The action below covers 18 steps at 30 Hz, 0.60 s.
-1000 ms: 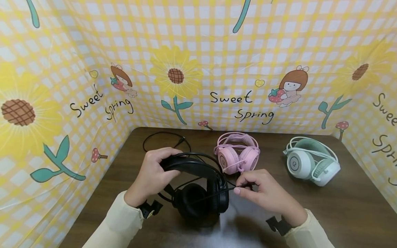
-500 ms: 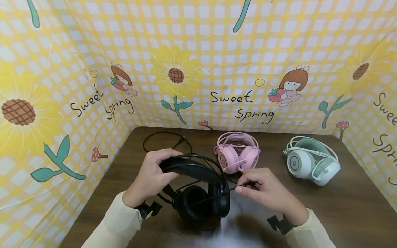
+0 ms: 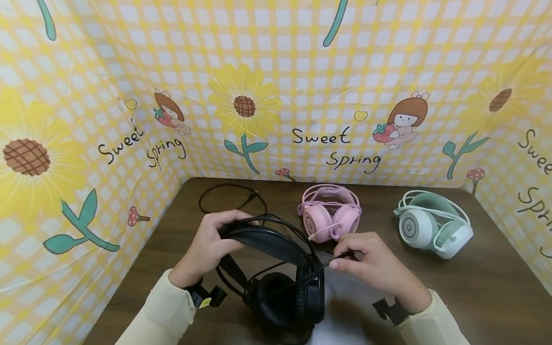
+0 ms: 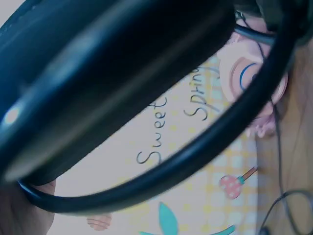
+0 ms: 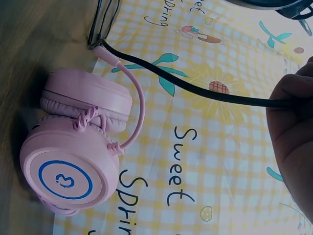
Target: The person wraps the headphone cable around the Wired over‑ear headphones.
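Note:
My left hand (image 3: 211,247) grips the padded headband (image 3: 267,239) of a black headset (image 3: 311,297) at its left end. The headset is tilted, with its ear cups low and toward me. My right hand (image 3: 368,258) pinches a black cable (image 5: 195,92) between thumb and fingers, to the right of the ear cups. In the right wrist view the cable runs taut leftward and meets several thin black wires. Large in the left wrist view are the headband and its outer hoop (image 4: 205,147). Any contact between ear cups and table is hard to make out.
A pink headset (image 3: 319,223) stands on the wooden table (image 3: 483,297) behind my right hand. Farther right is a white and mint headset (image 3: 416,227). A looped black cord with a plug (image 3: 252,195) lies at the back left. Yellow checked cloth (image 3: 284,62) walls the table.
The black headset's ear cups have moved down toward me and slightly right, and its headband has dropped a little. My right hand has shifted slightly upward, still pinching the cable.

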### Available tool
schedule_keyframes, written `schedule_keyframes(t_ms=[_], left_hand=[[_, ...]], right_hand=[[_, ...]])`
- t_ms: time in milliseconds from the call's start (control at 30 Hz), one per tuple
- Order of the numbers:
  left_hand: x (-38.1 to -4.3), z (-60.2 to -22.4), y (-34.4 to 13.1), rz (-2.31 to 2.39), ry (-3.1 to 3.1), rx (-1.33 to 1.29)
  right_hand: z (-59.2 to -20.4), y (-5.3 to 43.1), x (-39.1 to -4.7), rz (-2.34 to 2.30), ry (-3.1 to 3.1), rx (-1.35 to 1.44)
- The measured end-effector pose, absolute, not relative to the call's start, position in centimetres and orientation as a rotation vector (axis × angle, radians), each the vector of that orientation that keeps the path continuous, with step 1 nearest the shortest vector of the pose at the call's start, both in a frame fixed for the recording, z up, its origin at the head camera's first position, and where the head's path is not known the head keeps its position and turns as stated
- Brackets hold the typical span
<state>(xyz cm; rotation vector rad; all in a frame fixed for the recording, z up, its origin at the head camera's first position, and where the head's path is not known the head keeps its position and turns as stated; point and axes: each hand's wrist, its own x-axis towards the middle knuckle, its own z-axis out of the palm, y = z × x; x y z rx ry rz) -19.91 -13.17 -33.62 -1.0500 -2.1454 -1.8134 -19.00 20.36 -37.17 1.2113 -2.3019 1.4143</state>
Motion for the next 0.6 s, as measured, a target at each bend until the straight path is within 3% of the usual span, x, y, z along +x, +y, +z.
schedule_keyframes(t_ms=[367,600], left_hand=[[-20.2,-35.0,-13.1,-2.1,-2.058,-0.983],[-20.9,-36.0,-12.8,-2.435,-1.817,-1.08]], right_hand=[[-37.0,20.4,-19.5,1.444,-2.203,1.288],[-37.6,20.4,-20.2,1.422,-2.134,1.321]])
